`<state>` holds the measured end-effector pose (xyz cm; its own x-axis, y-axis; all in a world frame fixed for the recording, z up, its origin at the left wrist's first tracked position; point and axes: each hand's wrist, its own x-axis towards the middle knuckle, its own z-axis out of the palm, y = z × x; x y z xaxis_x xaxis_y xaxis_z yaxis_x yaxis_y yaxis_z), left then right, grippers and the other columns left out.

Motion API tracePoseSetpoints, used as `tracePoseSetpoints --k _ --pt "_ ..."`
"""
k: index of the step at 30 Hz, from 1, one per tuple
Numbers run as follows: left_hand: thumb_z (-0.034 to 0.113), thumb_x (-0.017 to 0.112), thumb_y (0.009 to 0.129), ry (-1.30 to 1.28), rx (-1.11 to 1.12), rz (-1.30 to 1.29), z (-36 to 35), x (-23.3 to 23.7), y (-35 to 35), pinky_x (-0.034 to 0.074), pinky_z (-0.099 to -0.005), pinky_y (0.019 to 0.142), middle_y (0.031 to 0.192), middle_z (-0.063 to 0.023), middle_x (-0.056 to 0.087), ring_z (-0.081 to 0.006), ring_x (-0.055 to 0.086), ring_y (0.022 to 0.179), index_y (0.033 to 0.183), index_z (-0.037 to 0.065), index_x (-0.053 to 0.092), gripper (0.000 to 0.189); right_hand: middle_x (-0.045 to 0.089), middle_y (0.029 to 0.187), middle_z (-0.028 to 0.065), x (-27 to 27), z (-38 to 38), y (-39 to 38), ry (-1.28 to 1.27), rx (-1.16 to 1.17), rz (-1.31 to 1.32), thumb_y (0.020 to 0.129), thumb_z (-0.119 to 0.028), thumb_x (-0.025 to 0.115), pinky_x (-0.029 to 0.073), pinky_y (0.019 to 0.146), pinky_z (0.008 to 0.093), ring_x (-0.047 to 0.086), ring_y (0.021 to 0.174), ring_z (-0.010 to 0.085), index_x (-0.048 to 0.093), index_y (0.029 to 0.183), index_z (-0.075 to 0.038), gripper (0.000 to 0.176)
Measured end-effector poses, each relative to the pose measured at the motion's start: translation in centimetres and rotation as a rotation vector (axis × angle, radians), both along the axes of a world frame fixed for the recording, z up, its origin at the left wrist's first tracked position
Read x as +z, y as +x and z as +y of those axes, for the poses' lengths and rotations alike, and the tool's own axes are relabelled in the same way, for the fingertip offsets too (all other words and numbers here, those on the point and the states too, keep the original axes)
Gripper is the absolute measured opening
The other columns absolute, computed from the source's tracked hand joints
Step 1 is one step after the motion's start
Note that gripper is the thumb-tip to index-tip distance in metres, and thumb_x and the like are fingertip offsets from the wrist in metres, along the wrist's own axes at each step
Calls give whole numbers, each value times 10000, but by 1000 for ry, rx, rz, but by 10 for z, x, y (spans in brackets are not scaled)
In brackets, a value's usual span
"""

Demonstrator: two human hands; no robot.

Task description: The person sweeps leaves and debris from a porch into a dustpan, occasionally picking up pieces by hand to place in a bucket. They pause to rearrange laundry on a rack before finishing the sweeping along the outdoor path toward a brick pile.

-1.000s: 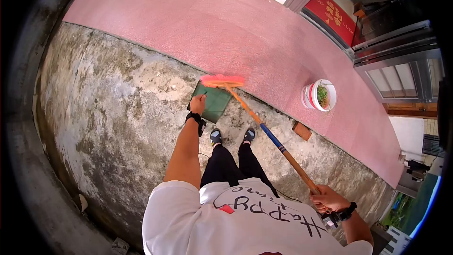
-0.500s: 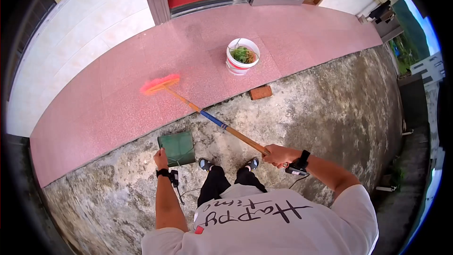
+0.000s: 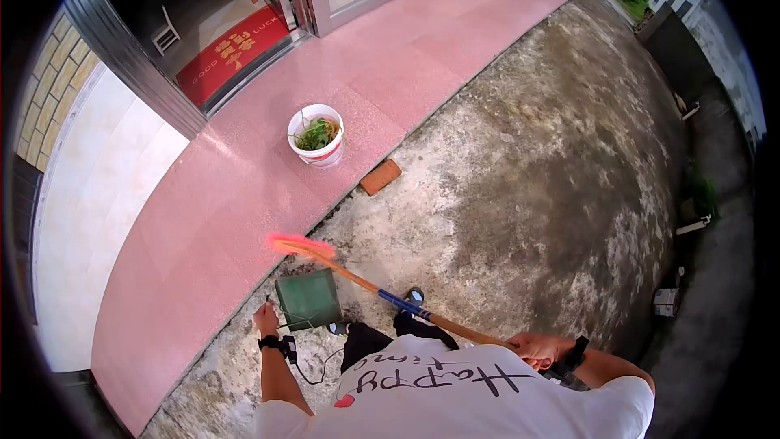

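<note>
My right hand [image 3: 538, 349] is closed round the upper end of a broom [image 3: 443, 322] with a wooden handle and a blue band. The broom's orange-pink head [image 3: 302, 245] overlaps the edge of the pink tiled step, just beyond the green dustpan [image 3: 309, 299]. My left hand [image 3: 266, 319] is closed at the dustpan's near left side, on its thin handle. The dustpan is close over the concrete in front of my feet.
A white bucket [image 3: 327, 155] with green plants in it stands on the pink step [image 3: 195, 244]. An orange brick [image 3: 380, 177] lies on the stained concrete [image 3: 528, 171] by the step's edge. A red doormat [image 3: 231, 55] lies inside the open doorway.
The broom head has come off the middle of the step, back towards the dustpan, as my right hand drew back. My view has turned to the right.
</note>
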<state>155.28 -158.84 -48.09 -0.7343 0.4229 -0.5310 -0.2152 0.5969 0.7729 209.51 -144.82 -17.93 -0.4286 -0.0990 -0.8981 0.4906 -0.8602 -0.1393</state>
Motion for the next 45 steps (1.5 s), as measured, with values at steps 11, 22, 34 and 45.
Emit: tracePoseSetpoints --k 11,22,34,45 --pt "229 480 836 13 -256 -13 192 28 114 253 -231 326 443 36 370 -61 339 347 888 13 598 252 331 493 -26 -60 75 108 393 -301 -73 781 -66 494 224 310 216 297 360 54 382 688 -62 145" --pt "222 468 849 58 -417 -234 462 37 231 260 -218 325 493 26 376 -61 339 365 878 -1 584 253 396 547 -25 -89 250 183 607 -451 -222 766 -51 506 283 409 226 369 467 49 432 694 -35 105" --pt "221 462 844 -24 -315 -151 642 52 324 270 -210 327 503 22 382 -68 345 361 860 18 589 240 406 514 -16 -108 503 275 614 -349 -149 750 -38 492 309 381 231 405 447 59 415 653 -39 124" --pt "243 504 838 111 121 -106 716 50 348 245 -222 335 482 45 372 -44 329 375 706 47 566 245 401 455 9 -147 819 196 752 260 8 802 -129 480 313 307 254 410 351 107 381 696 -53 164"
